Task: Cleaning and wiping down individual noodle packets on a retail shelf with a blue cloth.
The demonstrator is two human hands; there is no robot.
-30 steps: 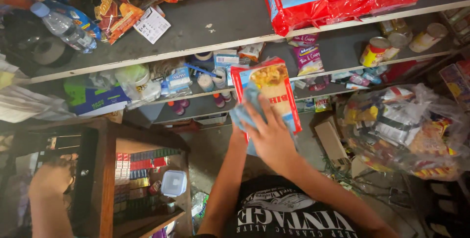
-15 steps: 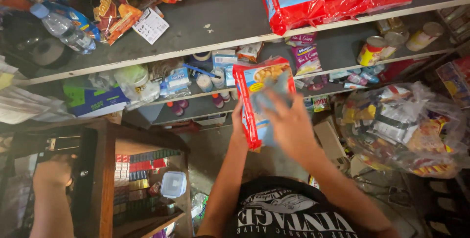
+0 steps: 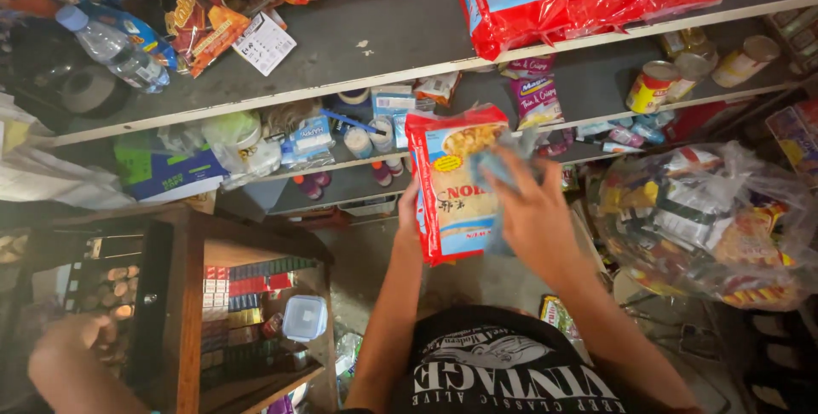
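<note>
- One red-and-white noodle packet [image 3: 452,184], held up in front of the grey shelves [image 3: 383,39], about level with the lower shelf's edge.
- Left hand [image 3: 409,209]: grips the packet's left edge from behind; only a few fingers show, curled round the edge. Rest hidden by the packet.
- Right hand [image 3: 528,209]: fingers close together, pressing a bluish cloth [image 3: 498,171] flat against the packet's front right side.
- Another hand [image 3: 72,337], lower left, near a dark wooden cabinet [image 3: 183,295]; finger state cannot tell, blurred.
- Upper shelf: one clear water bottle [image 3: 111,48] lying at the left; one white paper slip [image 3: 264,42]; a big red bag of packets [image 3: 511,1] at the right, more red bags beside it, count unclear.
- Lower shelf: three tins [image 3: 656,86] at the right, side by side; one purple snack pouch [image 3: 537,99] just right of the held packet.
- One large clear plastic bag [image 3: 707,218] full of mixed packets, far right, well apart from the hands.
- One small clear lidded tub [image 3: 304,318] on the cabinet's shelf.
</note>
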